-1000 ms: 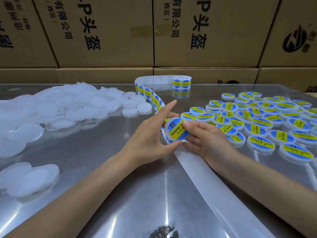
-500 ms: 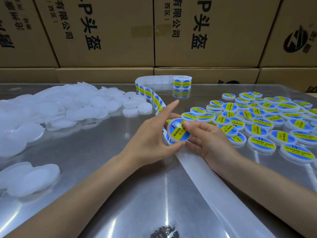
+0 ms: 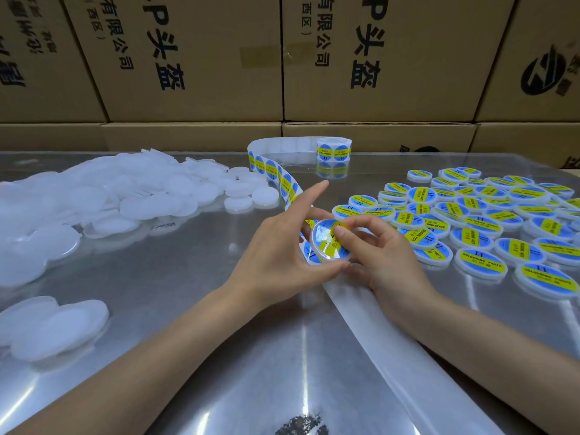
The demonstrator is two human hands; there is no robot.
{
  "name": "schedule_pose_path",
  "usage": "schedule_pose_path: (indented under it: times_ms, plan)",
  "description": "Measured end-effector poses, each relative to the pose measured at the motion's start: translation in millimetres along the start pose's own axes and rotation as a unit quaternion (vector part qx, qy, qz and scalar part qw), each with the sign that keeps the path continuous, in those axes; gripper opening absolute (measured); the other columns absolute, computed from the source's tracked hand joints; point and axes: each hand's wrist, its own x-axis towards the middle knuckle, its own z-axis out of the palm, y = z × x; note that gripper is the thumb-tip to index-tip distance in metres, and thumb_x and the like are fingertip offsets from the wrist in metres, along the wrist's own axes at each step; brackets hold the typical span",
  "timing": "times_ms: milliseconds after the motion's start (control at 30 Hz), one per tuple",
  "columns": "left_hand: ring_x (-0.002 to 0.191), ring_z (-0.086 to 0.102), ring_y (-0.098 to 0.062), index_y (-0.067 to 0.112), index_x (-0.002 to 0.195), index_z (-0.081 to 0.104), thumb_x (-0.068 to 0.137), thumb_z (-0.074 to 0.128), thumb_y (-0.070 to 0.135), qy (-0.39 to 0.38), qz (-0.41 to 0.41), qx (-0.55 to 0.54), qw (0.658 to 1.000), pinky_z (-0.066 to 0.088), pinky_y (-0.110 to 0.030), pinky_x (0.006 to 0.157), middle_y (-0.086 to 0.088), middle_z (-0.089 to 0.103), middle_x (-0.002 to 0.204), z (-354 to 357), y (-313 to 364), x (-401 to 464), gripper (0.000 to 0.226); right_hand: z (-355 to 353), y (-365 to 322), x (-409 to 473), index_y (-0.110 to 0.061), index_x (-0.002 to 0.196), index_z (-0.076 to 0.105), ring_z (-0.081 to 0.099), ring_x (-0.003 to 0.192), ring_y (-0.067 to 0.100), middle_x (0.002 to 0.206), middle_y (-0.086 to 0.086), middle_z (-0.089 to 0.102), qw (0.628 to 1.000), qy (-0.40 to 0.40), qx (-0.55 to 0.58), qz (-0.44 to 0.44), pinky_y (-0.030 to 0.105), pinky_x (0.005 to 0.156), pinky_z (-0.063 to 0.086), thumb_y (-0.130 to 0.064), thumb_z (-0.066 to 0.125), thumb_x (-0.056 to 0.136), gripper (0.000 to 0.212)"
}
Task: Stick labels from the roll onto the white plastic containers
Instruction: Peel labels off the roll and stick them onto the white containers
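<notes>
One container [image 3: 330, 241] is held above the counter [image 3: 188, 309] at centre, pinched by the left hand [image 3: 282, 246] at 9 o'clock; its label is pressed by the right hand [image 3: 373, 246] thumb. A crease or skew is risked if pressure is uneven.

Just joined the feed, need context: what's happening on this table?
A person is labelling small round white containers by hand. The left hand grips one container by its edge, while the right hand presses a blue-and-yellow label onto its face with the thumb. Unlabelled containers are piled on the left of the table; labelled ones lie spread on the right. The label roll stands at the back, its strip trailing to the hands, with empty backing running toward the camera.
</notes>
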Motion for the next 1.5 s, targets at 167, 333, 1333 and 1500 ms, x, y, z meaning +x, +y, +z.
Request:
schedule_pose_path:
  times_ms: [167, 333, 1333, 1500]
  plan:
    - [0.078, 0.056, 0.003, 0.021, 0.142, 0.037, 0.067, 0.085, 0.027, 0.001, 0.005, 0.005, 1.000, 0.044, -0.010, 0.076, 0.015, 0.065, 0.108, -0.3, 1.5, -0.3, 0.089, -1.6, 0.0, 0.3, -0.022, 0.082, 0.062, 0.062, 0.073, 0.008, 0.103, 0.008, 0.062, 1.000, -0.004, -0.005, 0.004, 0.021, 0.054, 0.051, -0.017, 0.067, 0.085, 0.008]
    - [0.080, 0.058, -0.001, 0.021, 0.141, 0.038, 0.067, 0.084, 0.026, -0.001, 0.004, 0.004, 1.000, 0.048, -0.017, 0.078, 0.014, 0.065, 0.109, -1.0, 2.3, -0.4, 0.087, -3.7, -0.3, 2.5, -0.035, 0.095, 0.063, 0.059, 0.108, 0.018, 0.137, 0.006, 0.044, 0.999, -0.022, -0.023, 0.014, 0.026, 0.062, 0.055, -0.019, 0.069, 0.084, 0.020]
    - [0.136, 0.038, -0.025, 0.003, 0.137, 0.045, 0.095, 0.044, 0.022, -0.100, 0.106, 0.179, 0.973, 0.024, -0.028, 0.112, -0.008, 0.044, 0.144, 12.6, 11.4, -1.3, 0.045, -4.3, -7.2, 11.6, -0.018, 0.084, 0.070, 0.060, 0.046, 0.013, 0.060, 0.003, 0.067, 0.992, -0.031, 0.022, 0.124, 0.025, 0.048, 0.052, -0.041, 0.035, 0.100, 0.045]
    - [0.112, 0.060, -0.013, 0.014, 0.128, 0.059, 0.092, 0.051, 0.010, -0.044, 0.069, 0.111, 0.990, 0.051, -0.030, 0.087, 0.003, 0.064, 0.124, 7.6, 12.5, -1.9, 0.037, -3.6, -9.0, 12.8, -0.013, 0.080, 0.062, 0.051, 0.039, 0.011, 0.048, -0.001, 0.054, 0.985, -0.079, 0.009, 0.154, 0.019, 0.045, 0.047, -0.047, 0.029, 0.099, 0.051]
